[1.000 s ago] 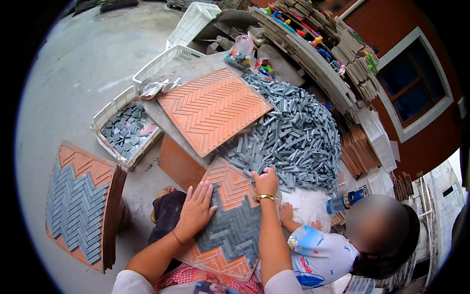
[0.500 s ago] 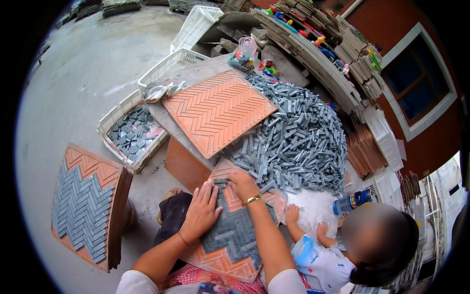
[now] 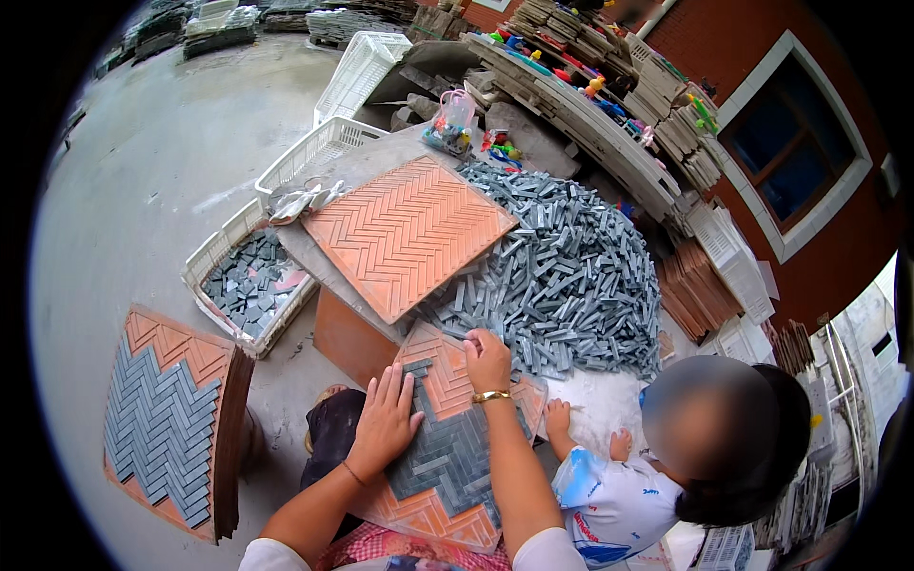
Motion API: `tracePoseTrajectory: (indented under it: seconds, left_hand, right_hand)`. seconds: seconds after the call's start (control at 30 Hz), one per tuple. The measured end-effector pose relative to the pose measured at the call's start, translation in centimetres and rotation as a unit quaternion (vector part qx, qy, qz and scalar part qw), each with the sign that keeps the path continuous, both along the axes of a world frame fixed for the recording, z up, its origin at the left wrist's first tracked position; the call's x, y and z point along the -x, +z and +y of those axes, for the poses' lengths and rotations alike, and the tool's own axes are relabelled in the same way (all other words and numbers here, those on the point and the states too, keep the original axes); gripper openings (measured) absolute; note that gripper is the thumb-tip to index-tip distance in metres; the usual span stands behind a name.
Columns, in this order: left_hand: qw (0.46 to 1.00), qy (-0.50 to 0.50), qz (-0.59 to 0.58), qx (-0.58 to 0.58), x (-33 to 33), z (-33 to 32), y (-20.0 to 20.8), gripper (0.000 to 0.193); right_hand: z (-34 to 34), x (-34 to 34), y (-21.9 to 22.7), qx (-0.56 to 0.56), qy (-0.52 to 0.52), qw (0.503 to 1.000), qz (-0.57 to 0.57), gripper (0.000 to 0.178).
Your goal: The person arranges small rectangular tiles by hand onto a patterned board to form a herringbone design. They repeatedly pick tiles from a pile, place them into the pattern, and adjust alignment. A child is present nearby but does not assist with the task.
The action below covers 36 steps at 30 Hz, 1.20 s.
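The orange tray [image 3: 443, 385] lies at six o'clock, left hand [image 3: 383, 417] flat, open at its ten, right hand [image 3: 487, 360] curled at one, contents indeterminable; grey strips [image 3: 443, 452] could shift if the bystander's hand [image 3: 558, 417] at three jogged it.

So the mold [image 3: 446, 392] is flat orange stuff with herringbone slots, sitting kinda skewed. Gray tiles [image 3: 447, 452] fill the mold's middle in a tight zigzag, creeping further up its left edge; both its far and near ends are bare orange. Past the mold's far end there's a messy pile [image 3: 571, 276] of loose gray strips.
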<state>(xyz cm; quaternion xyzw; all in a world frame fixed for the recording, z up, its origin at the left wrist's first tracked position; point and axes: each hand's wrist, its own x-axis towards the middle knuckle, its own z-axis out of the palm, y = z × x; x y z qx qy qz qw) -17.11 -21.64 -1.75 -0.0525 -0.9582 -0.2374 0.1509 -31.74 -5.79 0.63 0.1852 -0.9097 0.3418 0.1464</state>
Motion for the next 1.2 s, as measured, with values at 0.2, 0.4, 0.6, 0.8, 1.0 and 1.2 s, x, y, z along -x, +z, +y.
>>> tracePoseTrajectory:
  seconds: [0.2, 0.4, 0.6, 0.8, 1.0, 1.2]
  left_hand:
    - [1.000, -0.004, 0.002, 0.002, 0.2, 0.1, -0.3, 0.068]
    - [0.999, 0.014, -0.017, 0.022, 0.4, 0.3, 0.7, 0.070]
    - [0.998, -0.025, 0.001, 0.053, 2.4, 0.3, -0.8, 0.066]
    - [0.999, -0.029, 0.000, 0.027, 2.4, 0.4, -1.0, 0.066]
    - [0.999, -0.024, 0.001, 0.023, 2.3, 0.2, -0.9, 0.065]
    - [0.999, -0.022, 0.002, 0.032, 2.2, 0.4, -0.8, 0.066]
  right_hand:
    - [2.6, -1.1, -0.3, -0.093, -0.222, 0.971, 0.001, 0.020]
    - [2.6, -1.2, -1.6, 0.064, -0.157, 0.984, -0.047, 0.023]
    - [-0.5, -6.0, -2.1, 0.038, -0.043, 0.996, -0.070, 0.024]
    - [-1.2, -7.6, -1.3, -0.036, -0.042, 0.994, -0.097, 0.024]
    - [-2.0, -7.8, -1.3, -0.025, -0.051, 0.991, -0.117, 0.018]
    - [-1.5, -7.8, -2.7, -0.017, -0.028, 0.993, -0.110, 0.017]
